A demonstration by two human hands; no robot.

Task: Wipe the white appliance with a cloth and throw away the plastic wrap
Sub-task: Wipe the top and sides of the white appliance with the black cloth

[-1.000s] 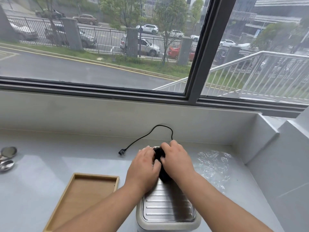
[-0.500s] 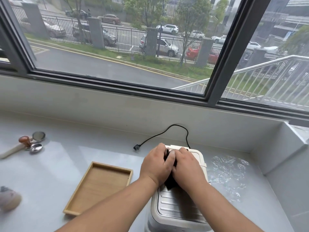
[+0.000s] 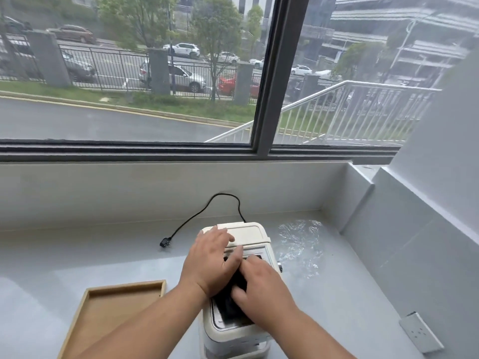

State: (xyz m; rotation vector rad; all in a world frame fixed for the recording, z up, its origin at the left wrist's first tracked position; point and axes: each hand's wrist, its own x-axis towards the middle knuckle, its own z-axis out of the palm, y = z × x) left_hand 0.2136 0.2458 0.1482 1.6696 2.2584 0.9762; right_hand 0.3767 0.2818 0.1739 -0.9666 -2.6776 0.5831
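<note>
Left hand lies flat and spread on the top of the white appliance, fingers reaching up toward its ribbed rear lid. Right hand presses down on a dark cloth, fingers curled over it, on the metal plate of the top.

Change over the last second: both hands were bunched together on the cloth near the far end of the plate; now the left has opened out and taken a bracing place, and the right has drawn the cloth nearer the front edge. Reads as one wiping pass down the top, with sides and front probably not yet done.

Appliance stands on the grey bench, its black cord trailing behind, unplugged. Plastic wrap lies crumpled just right of it, untouched. Wooden tray sits to the left.
</note>
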